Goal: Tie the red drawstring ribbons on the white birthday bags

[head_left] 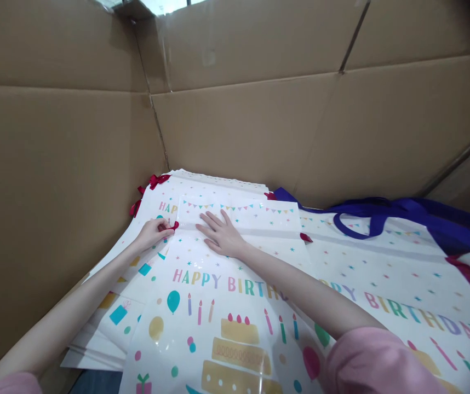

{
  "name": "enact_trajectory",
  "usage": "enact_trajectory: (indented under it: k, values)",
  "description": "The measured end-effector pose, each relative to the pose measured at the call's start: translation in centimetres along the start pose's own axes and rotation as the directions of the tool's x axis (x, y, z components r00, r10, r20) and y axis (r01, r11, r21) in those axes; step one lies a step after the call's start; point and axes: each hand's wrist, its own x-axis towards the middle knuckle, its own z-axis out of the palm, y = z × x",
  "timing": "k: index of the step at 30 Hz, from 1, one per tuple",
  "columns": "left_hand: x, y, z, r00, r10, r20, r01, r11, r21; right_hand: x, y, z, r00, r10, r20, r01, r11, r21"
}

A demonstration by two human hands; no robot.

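A large white birthday bag point(235, 262) with printed flags, candles and a cake lies flat on a stack of similar printed bags. At its upper left edge, my left hand point(155, 231) pinches a small red ribbon point(175, 225). My right hand point(222, 234) rests flat on the upper part of the bag with its fingers spread. Another red ribbon end point(306, 237) sticks out at the bag's right edge.
Tall cardboard walls point(243, 131) rise at the left and behind. Red bows point(159, 180) stick out at the stack's upper left. On the right lies another birthday bag point(383, 273), with blue straps point(399, 210) across its top.
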Motion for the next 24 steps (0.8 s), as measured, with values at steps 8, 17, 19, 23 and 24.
enact_trajectory:
  k: [8,17,19,23,24]
  values:
    - [-0.16,0.5,-0.43,0.979,-0.191,0.072,0.204,0.929,-0.309,0.05,-0.06,-0.1,1.0,0.018,0.011,-0.019,1.0,0.021]
    - [-0.25,0.83,-0.51,0.977,-0.176,0.119,0.199,0.954,-0.226,-0.06,-0.05,-0.24,0.999,0.027,0.034,-0.028,0.999,0.019]
    - [-0.31,0.81,-0.47,0.982,-0.158,0.106,0.178,0.96,-0.217,-0.06,-0.07,-0.23,0.999,0.027,0.034,-0.028,0.999,0.018]
    - [-0.2,0.49,-0.44,0.964,-0.199,0.177,0.245,0.923,-0.296,-0.02,-0.1,-0.19,0.999,0.027,0.025,-0.028,0.999,0.019]
    - [-0.17,0.36,-0.43,0.957,-0.211,0.199,0.266,0.911,-0.315,-0.01,-0.09,-0.18,0.999,0.026,0.024,-0.027,0.999,0.021]
